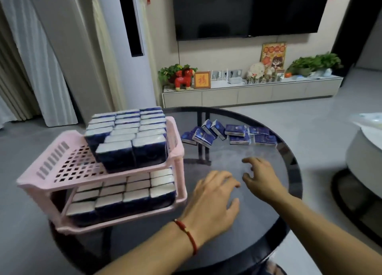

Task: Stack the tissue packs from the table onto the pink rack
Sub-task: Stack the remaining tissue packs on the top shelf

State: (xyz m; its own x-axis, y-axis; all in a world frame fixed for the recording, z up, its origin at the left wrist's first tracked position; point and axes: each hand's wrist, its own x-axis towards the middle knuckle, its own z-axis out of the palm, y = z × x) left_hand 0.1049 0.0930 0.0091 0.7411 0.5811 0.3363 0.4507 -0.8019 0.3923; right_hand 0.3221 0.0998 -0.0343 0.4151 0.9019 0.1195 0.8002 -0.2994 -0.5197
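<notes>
**Rack nearly full, a handful of packs left on the table**

The pink rack (62, 167) stands at the near left of the round dark glass table (289, 223). Its lower shelf is filled with tissue packs, and on the upper shelf the stacked tissue packs (132, 136) cover the right and far part, leaving the near-left grid bare. Most of the job looks done.

What remains is the loose tissue packs (227, 133), a small cluster at the far side of the table. Several lie flat with their long axes running roughly left to right; a few at the left of the cluster lean tilted against one another.

The left hand (213, 200) hovers open and empty beside the rack. The right hand (260, 177), fingers loosely spread and empty, points toward the loose cluster, well short of it.
</notes>
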